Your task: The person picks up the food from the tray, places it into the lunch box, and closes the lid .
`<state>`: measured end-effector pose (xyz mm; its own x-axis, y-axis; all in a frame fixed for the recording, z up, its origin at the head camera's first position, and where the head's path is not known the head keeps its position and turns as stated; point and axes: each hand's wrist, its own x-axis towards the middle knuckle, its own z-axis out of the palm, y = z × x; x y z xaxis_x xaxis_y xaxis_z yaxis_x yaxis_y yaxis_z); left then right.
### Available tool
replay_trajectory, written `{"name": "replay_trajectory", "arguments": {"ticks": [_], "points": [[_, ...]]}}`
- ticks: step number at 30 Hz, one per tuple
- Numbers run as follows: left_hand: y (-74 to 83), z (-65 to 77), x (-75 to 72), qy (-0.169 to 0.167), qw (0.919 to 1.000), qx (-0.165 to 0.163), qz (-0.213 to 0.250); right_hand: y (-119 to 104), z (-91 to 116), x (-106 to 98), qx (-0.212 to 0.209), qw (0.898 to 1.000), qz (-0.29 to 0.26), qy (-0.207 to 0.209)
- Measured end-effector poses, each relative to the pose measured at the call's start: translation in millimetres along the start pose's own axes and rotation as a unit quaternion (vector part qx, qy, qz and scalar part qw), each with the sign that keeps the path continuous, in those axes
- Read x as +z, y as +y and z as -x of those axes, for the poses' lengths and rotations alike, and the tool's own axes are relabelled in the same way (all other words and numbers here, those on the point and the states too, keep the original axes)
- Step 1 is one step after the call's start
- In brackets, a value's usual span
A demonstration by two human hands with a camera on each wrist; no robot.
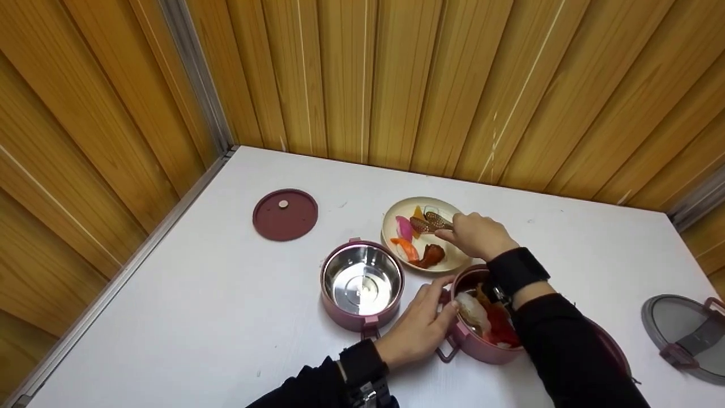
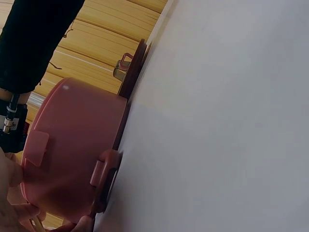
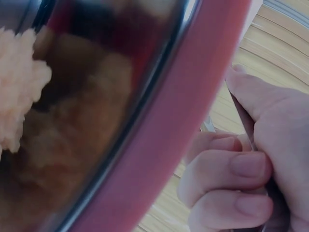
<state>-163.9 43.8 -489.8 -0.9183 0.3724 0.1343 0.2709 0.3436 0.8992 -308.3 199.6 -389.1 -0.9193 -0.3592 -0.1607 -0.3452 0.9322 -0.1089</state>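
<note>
My right hand (image 1: 481, 235) grips a pair of tongs with perforated brown heads (image 1: 423, 225), held low over a cream plate (image 1: 387, 235). On that plate lie a pink sushi piece (image 1: 404, 228), an orange sushi piece (image 1: 406, 249), a browned drumstick (image 1: 433, 256) and a yellow-orange piece (image 1: 419, 213) next to the tong heads. My left hand (image 1: 416, 328) holds the near-left side of a pink pot (image 1: 490, 354) at its rim and lug. Inside this pot are a whitish piece (image 1: 473, 311) and a red piece (image 1: 501, 326); the right wrist view shows a pale lumpy piece (image 3: 19, 87) there. My right forearm hides part of it.
Left of my left hand stands a second pink pot (image 1: 362, 323), its steel inside bare. A dark red round lid (image 1: 286, 218) lies at the back left. At the right edge is a transparent lid (image 1: 708, 334); another dark red disc (image 1: 614, 345) shows behind my right sleeve.
</note>
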Motion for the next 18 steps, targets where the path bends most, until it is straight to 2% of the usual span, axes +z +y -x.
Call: {"name": "replay_trajectory", "arguments": {"ticks": [18], "points": [[1.7,0.5,-0.9,0.002,1.0,-0.002,-0.007,-4.6,0.7,1.3,0.001,1.0,0.0,0.01]]}}
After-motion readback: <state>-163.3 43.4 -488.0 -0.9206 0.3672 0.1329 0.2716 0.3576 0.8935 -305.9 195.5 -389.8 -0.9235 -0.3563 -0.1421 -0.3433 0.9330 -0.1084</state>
